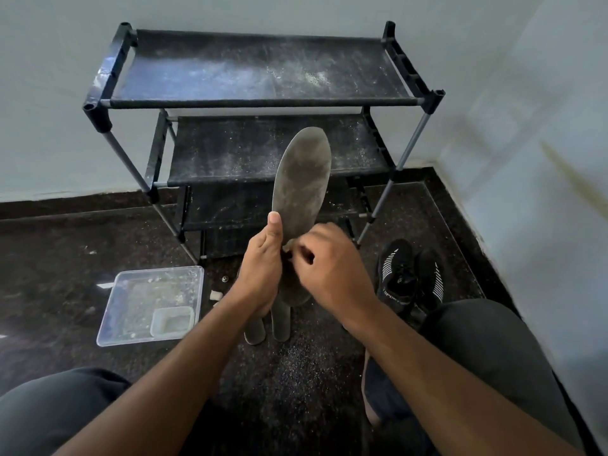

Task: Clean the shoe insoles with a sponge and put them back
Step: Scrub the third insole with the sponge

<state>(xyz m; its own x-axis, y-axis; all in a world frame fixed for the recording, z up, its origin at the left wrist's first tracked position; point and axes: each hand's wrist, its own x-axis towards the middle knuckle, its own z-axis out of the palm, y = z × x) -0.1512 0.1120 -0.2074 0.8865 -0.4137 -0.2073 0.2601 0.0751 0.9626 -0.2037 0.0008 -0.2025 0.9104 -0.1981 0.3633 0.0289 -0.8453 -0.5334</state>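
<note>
My left hand (261,261) grips a grey, dusty insole (302,179) by its lower part and holds it upright, thumb along its left edge. My right hand (324,264) has curled fingers pressed against the insole's lower right side; a small pale bit shows between the fingers, probably the sponge, mostly hidden. Two more grey insoles (268,324) lie on the dark floor below my hands. A pair of black sport shoes (409,278) with white stripes stands on the floor to the right.
A clear plastic tray (125,324) holding a small container (172,320) sits on the floor at left. A black dusty shoe rack (263,100) stands against the wall ahead. Small pale scraps (215,296) lie by the tray. My knees frame the bottom corners.
</note>
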